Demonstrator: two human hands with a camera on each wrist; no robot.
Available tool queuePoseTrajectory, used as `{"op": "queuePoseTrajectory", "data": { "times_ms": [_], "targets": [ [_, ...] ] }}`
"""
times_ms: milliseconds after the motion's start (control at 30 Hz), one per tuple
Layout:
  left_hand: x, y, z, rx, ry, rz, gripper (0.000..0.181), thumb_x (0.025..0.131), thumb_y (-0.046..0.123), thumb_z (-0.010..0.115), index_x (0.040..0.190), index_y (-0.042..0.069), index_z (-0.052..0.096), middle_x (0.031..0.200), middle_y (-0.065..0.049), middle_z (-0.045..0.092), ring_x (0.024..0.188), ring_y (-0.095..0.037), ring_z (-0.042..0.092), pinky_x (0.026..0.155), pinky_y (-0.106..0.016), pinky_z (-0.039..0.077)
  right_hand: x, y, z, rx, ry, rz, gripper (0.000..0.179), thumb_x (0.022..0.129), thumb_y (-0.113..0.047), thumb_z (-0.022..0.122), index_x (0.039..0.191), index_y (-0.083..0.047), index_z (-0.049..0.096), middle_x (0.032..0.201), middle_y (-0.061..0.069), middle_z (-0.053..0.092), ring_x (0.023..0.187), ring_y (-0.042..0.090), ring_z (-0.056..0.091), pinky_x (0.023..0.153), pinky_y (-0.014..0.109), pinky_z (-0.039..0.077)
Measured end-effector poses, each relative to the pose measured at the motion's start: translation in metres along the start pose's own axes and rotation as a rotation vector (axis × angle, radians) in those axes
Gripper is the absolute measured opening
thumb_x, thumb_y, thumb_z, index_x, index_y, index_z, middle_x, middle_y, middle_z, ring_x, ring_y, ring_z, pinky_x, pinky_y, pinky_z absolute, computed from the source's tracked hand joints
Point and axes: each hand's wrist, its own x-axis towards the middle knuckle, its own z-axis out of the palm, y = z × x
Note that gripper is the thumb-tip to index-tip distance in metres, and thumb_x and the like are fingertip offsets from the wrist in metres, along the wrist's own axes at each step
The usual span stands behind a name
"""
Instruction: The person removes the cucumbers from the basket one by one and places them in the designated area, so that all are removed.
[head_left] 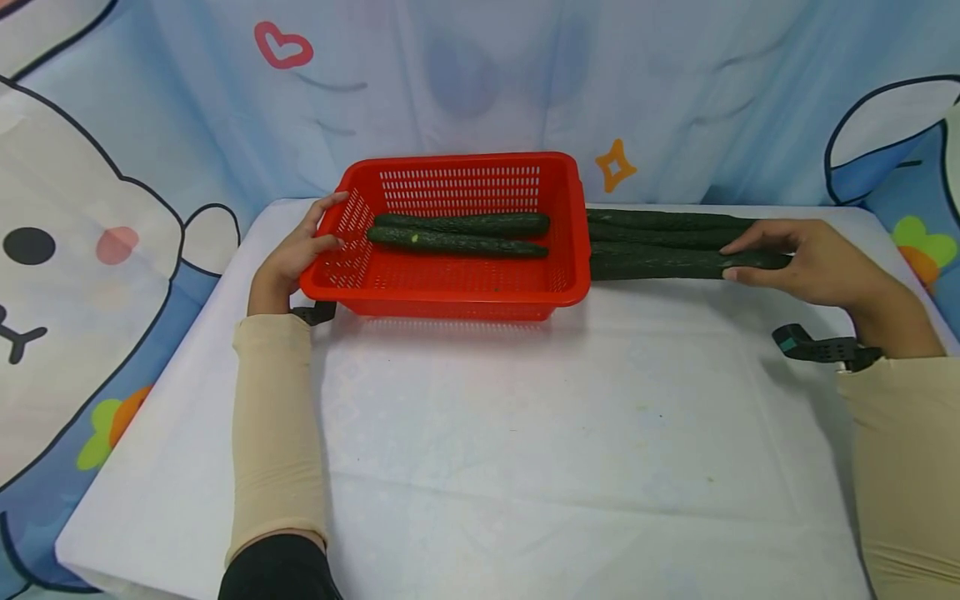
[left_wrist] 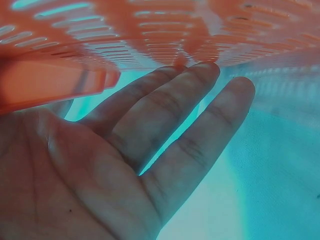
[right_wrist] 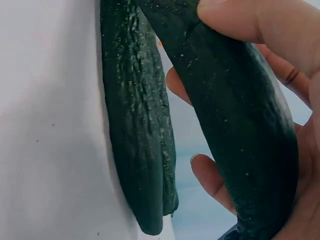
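A red plastic basket (head_left: 442, 297) with slotted walls stands at the back of the table, two green cucumbers (head_left: 461, 242) lying side by side inside. My left hand (head_left: 288, 250) grips its left rim; some fingers (left_wrist: 165, 107) reach beneath it in the left wrist view. To the basket's right lie several more cucumbers (head_left: 667, 221), their left ends hidden by the basket. My right hand (head_left: 832, 262) holds the near one by its right end, thumb on one side and fingers on the other. In the right wrist view this held cucumber (right_wrist: 235, 110) slants across others (right_wrist: 135, 130).
A white cloth (head_left: 570, 433) covers the table. Behind it hangs a blue printed curtain (head_left: 480, 75) with cartoon figures. Each wrist wears a small black camera, such as the right one (head_left: 825, 346).
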Motion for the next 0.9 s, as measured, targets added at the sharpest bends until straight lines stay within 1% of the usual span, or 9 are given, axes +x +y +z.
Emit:
{"op": "queuePoseTrajectory", "data": {
  "times_ms": [100,300,367,433,533,633,733,800,900],
  "targets": [
    [0.0,0.0,0.0,0.0,-0.005,0.006,0.071,0.096,0.006,0.047,0.15,0.046,0.023,0.15,-0.01,0.03,0.109,-0.024,0.056,0.077,-0.025,0.06,0.0,0.001,0.002,-0.011,0.002,0.006,0.034,0.08,-0.028,0.082,0.109,-0.013,0.073,0.094,-0.027,0.054,0.084,-0.01,0.044,0.07,0.019,0.036],
    [-0.001,0.0,0.0,-0.007,-0.009,0.005,0.07,0.097,0.006,0.047,0.15,0.045,0.023,0.151,-0.009,0.029,0.111,-0.025,0.055,0.077,-0.025,0.06,0.001,-0.001,0.004,-0.045,-0.031,0.068,0.04,0.078,-0.035,0.082,0.11,-0.013,0.074,0.114,0.014,0.065,0.076,0.002,0.042,0.056,0.023,0.035],
    [-0.001,0.0,0.0,-0.01,-0.01,0.002,0.07,0.097,0.006,0.047,0.15,0.045,0.023,0.151,-0.009,0.029,0.111,-0.024,0.055,0.077,-0.025,0.06,0.002,-0.001,0.005,-0.065,-0.044,0.103,0.044,0.077,-0.04,0.083,0.111,-0.013,0.074,0.094,0.015,0.066,0.064,0.005,0.038,0.049,0.026,0.031],
    [-0.002,0.0,0.0,-0.011,-0.012,0.004,0.07,0.097,0.006,0.047,0.15,0.045,0.023,0.151,-0.009,0.028,0.111,-0.024,0.055,0.078,-0.025,0.06,0.004,-0.001,0.006,-0.078,-0.049,0.125,0.047,0.076,-0.043,0.083,0.111,-0.013,0.074,0.07,0.009,0.058,0.052,0.008,0.029,0.044,0.029,0.025],
    [-0.003,0.0,-0.001,-0.009,-0.011,0.007,0.07,0.097,0.006,0.047,0.15,0.045,0.023,0.15,-0.009,0.029,0.111,-0.024,0.055,0.078,-0.025,0.059,0.004,0.0,0.008,-0.086,-0.042,0.137,0.047,0.075,-0.043,0.083,0.111,-0.013,0.075,0.058,0.003,0.049,0.046,0.01,0.018,0.04,0.031,0.022],
    [-0.003,0.0,-0.001,-0.004,-0.016,0.012,0.07,0.097,0.007,0.047,0.151,0.045,0.022,0.151,-0.01,0.028,0.112,-0.024,0.055,0.078,-0.024,0.059,0.004,0.001,0.01,-0.081,-0.029,0.132,0.045,0.075,-0.042,0.084,0.109,-0.014,0.077,0.083,0.016,0.069,0.05,0.01,0.022,0.042,0.033,0.022],
    [-0.003,0.001,-0.001,-0.005,-0.02,0.012,0.07,0.097,0.007,0.047,0.151,0.045,0.022,0.15,-0.01,0.028,0.112,-0.024,0.055,0.078,-0.024,0.059,0.005,0.004,0.014,-0.082,-0.012,0.117,0.042,0.074,-0.04,0.085,0.106,-0.015,0.078,0.116,0.024,0.068,0.063,0.011,0.043,0.05,0.033,0.031],
    [-0.002,0.001,-0.001,-0.008,-0.018,0.012,0.07,0.097,0.006,0.046,0.15,0.045,0.022,0.149,-0.01,0.029,0.111,-0.024,0.055,0.077,-0.024,0.06,0.006,0.007,0.016,-0.082,-0.012,0.103,0.041,0.074,-0.038,0.085,0.106,-0.014,0.078,0.12,0.027,0.066,0.084,0.017,0.057,0.061,0.038,0.043],
    [-0.001,0.0,-0.001,-0.014,-0.009,0.007,0.07,0.097,0.005,0.046,0.15,0.045,0.023,0.148,-0.009,0.03,0.11,-0.023,0.056,0.076,-0.025,0.06,0.007,0.009,0.019,-0.081,-0.01,0.084,0.038,0.074,-0.034,0.086,0.105,-0.012,0.078,0.121,0.027,0.065,0.11,0.033,0.059,0.082,0.051,0.047]
  ]
}}
